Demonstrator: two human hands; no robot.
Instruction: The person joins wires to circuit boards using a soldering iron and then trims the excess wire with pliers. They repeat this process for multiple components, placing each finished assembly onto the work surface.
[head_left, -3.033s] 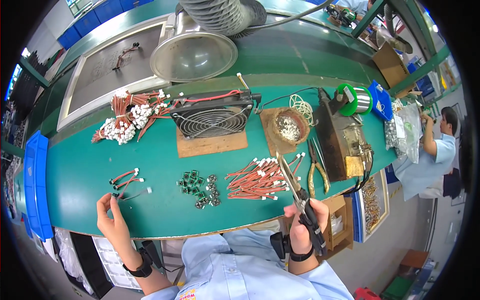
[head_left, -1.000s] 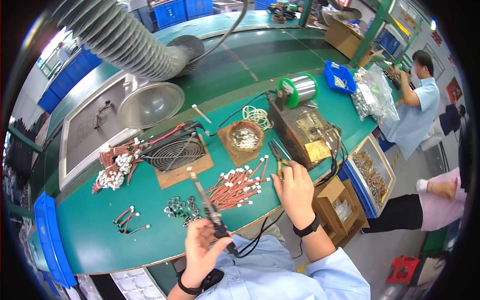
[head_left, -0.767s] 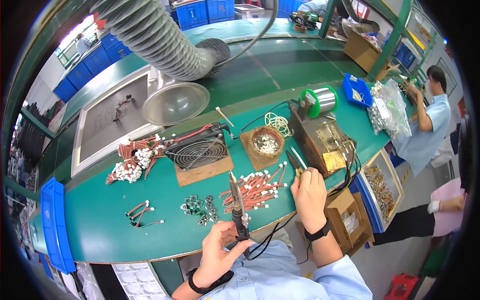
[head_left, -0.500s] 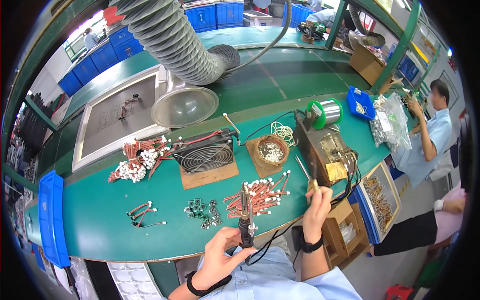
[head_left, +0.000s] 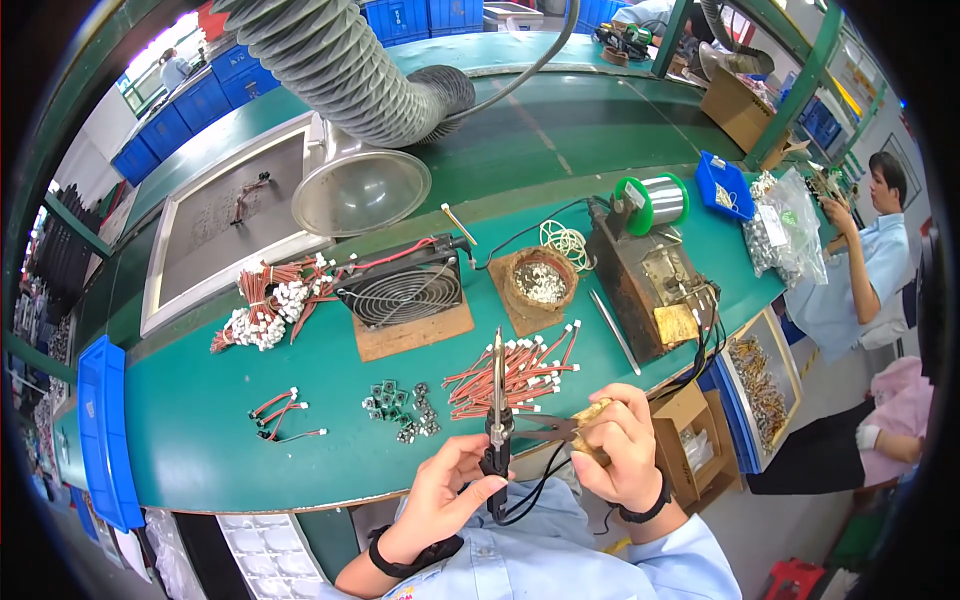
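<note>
My left hand [head_left: 450, 490] is closed around the black handle of a soldering iron [head_left: 498, 425], whose metal tip points up and away from me. My right hand [head_left: 625, 455] grips the worn yellowish handles of a pair of pliers [head_left: 545, 428]. Their dark jaws reach left to the iron's shaft, just above the handle; whether they clamp it I cannot tell. Beyond the iron lies a pile of red-brown wire leads [head_left: 515, 375] with white connectors. Small dark switch-like parts [head_left: 400, 408] lie left of it, and a few finished-looking leads [head_left: 283, 415] sit farther left.
A round bowl [head_left: 540, 283] and a fan [head_left: 402, 296] stand behind the wires, beside bundled leads [head_left: 275, 305]. At right are a boxy machine [head_left: 650, 290], a solder spool [head_left: 655, 212] and tweezers [head_left: 613, 330]. A blue tray [head_left: 105, 435] borders the left; a co-worker [head_left: 865, 250] sits right.
My right hand has come from beside the boxy machine toward me and left, bringing the pliers to the soldering iron. The iron now stands more upright in my left hand.
</note>
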